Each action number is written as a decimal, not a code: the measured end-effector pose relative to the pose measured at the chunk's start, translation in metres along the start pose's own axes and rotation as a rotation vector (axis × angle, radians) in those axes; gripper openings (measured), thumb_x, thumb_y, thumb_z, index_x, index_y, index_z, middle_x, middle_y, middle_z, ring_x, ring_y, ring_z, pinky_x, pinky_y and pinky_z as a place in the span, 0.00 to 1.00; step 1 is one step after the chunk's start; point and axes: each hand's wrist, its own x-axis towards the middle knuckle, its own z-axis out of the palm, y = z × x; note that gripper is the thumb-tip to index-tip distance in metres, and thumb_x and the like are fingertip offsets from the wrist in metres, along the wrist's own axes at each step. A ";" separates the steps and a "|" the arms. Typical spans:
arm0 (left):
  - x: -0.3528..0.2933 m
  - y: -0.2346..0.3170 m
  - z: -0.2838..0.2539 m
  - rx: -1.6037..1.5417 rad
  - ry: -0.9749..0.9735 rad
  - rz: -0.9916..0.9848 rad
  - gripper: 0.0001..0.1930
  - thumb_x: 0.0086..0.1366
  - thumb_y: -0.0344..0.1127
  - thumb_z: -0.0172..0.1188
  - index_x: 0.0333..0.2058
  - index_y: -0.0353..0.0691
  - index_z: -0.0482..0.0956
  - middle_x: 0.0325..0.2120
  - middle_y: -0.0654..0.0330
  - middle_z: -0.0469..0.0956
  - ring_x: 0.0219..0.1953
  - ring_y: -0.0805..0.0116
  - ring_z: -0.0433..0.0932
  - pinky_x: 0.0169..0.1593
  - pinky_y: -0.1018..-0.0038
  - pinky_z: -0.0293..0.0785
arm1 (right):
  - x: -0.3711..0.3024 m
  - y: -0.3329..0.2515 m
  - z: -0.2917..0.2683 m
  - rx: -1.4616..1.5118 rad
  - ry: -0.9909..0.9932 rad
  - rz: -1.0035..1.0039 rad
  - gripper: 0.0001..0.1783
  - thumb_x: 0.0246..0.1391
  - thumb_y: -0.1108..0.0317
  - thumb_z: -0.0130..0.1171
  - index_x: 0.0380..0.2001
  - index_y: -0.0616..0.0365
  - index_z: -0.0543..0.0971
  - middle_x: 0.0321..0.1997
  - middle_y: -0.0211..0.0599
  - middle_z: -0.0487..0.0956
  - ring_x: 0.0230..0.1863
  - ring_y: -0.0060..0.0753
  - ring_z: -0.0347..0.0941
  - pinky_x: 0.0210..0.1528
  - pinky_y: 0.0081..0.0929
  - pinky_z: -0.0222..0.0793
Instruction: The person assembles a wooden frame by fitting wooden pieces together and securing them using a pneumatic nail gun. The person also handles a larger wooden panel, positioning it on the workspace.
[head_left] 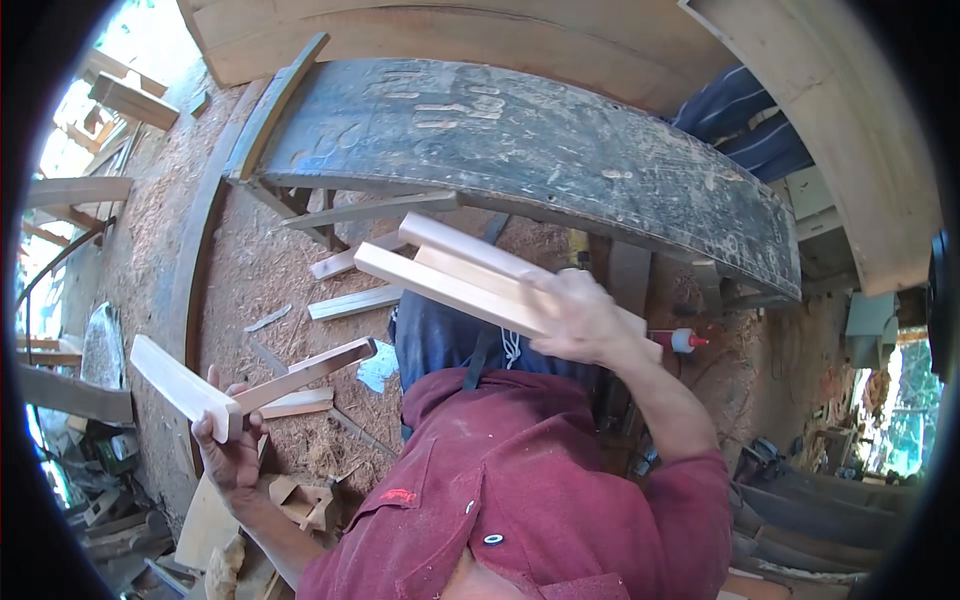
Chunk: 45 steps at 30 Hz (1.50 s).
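Observation:
At the left, my left hand (pixel 230 450) is closed around the corner of an angled wooden piece (pixel 175 380), made of two pale bars that meet in a V. One bar points up and left; the other slants toward my lap. My right hand (pixel 585 315), somewhat blurred, grips a longer wooden piece (pixel 445 285) above my thighs. Two parallel rails with a lighter strip between them form this piece, and its far end points up and left. Beside my right hand lies a bottle with a red tip (pixel 683 341).
A worn, dark workbench (pixel 540 150) stretches across in front of me. Offcuts (pixel 355 302) and wood shavings litter the floor between bench and knees. Large pale boards (pixel 860 150) stand at the upper right, near dark blue striped cloth (pixel 735 115). Scrap wood (pixel 110 520) is piled at lower left.

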 end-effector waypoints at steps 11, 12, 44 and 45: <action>0.006 -0.013 -0.015 0.048 -0.057 -0.027 0.50 0.61 0.55 0.63 0.74 0.41 0.49 0.46 0.52 0.77 0.27 0.62 0.80 0.27 0.66 0.81 | 0.192 0.055 0.161 -0.063 0.151 0.048 0.43 0.41 0.53 0.69 0.64 0.43 0.70 0.63 0.58 0.72 0.65 0.66 0.67 0.64 0.59 0.65; 0.001 -0.011 -0.014 0.049 -0.052 -0.010 0.50 0.61 0.55 0.63 0.74 0.40 0.48 0.46 0.52 0.77 0.27 0.61 0.80 0.26 0.65 0.81 | 0.177 0.029 0.149 -0.044 0.062 -0.106 0.41 0.41 0.51 0.69 0.62 0.44 0.74 0.60 0.56 0.75 0.64 0.67 0.68 0.63 0.62 0.65; 0.046 -0.034 0.014 -0.034 0.375 0.002 0.39 0.63 0.61 0.61 0.69 0.55 0.64 0.30 0.65 0.75 0.24 0.70 0.77 0.27 0.72 0.80 | 0.055 0.248 -0.560 -1.113 0.771 0.754 0.21 0.57 0.65 0.57 0.55 0.48 0.79 0.52 0.48 0.82 0.55 0.53 0.78 0.54 0.50 0.75; 0.056 -0.037 0.006 -0.032 0.357 0.011 0.37 0.63 0.62 0.61 0.67 0.55 0.66 0.30 0.65 0.75 0.23 0.71 0.77 0.27 0.73 0.79 | 0.064 0.258 -0.561 -1.068 0.610 0.736 0.19 0.55 0.64 0.59 0.51 0.49 0.80 0.49 0.48 0.82 0.53 0.54 0.78 0.54 0.49 0.75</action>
